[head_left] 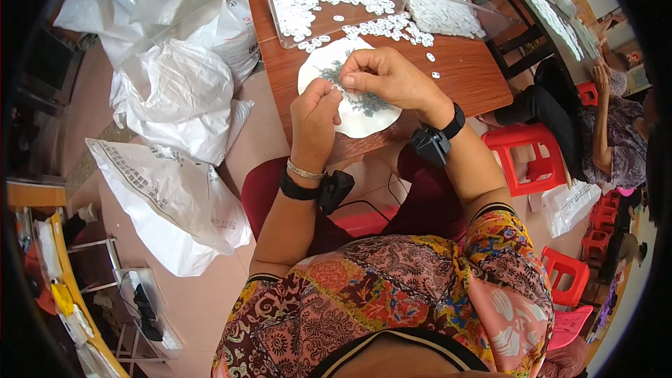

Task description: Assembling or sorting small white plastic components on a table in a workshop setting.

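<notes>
Over a round white plate [318, 66] my two hands meet, fingertips almost touching. My left hand [315, 115] is closed, its thumb and forefinger pinching a small white piece [338, 88]. My right hand [402, 80] is pinched against the same spot; whatever lies between its fingertips is too small to make out. Many small grey pieces [364, 105] lie heaped on the plate, partly hidden by my hands. Beyond them, small white oval pieces with holes [336, 0] are spread on the brown table [462, 73], some inside a low clear-walled tray [280, 21].
A dense block of white pieces [437, 3] sits at the table's far right. Large white sacks [175, 91] stand on the floor to the left. Red plastic stools [525, 161] are at the right, where another person [623, 133] sits by a table with more white pieces.
</notes>
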The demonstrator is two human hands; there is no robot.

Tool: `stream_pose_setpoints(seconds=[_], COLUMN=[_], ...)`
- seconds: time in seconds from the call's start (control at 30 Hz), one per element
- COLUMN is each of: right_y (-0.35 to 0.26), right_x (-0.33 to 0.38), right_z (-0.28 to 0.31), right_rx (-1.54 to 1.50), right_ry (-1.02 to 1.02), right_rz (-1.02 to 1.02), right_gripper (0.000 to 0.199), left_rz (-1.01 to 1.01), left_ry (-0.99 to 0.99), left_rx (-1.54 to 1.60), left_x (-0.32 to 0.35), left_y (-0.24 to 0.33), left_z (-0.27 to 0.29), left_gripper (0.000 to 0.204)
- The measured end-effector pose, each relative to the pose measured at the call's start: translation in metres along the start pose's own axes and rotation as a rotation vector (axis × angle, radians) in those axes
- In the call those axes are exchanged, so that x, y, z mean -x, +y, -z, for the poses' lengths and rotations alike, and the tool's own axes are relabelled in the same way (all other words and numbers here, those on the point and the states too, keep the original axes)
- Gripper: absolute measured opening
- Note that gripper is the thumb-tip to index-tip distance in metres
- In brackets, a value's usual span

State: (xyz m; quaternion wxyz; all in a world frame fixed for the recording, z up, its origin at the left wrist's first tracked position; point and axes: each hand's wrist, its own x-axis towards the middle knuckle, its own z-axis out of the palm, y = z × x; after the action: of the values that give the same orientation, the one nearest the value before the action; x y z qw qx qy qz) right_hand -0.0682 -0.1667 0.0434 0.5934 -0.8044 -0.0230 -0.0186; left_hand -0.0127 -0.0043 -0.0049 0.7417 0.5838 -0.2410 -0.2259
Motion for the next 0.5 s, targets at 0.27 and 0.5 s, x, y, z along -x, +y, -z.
stream_pose_setpoints(seconds=[0.27, 0.5], right_y=[-0.004, 0.002], right_x=[0.001, -0.001], right_z=[-0.007, -0.021], right_rx=[0.222, 0.108], right_ry=[0.055, 0.158], right_rz=[0.019, 0.096], right_gripper=[0.018, 0.018], left_rz=[-0.003, -0.001], left_ry=[0.011, 0.104], left_rx=[0.021, 0.194], left_x=[0.003, 0.006], left_y=[-0.003, -0.003], left_z=[-0.006, -0.011], left_gripper=[0.016, 0.015])
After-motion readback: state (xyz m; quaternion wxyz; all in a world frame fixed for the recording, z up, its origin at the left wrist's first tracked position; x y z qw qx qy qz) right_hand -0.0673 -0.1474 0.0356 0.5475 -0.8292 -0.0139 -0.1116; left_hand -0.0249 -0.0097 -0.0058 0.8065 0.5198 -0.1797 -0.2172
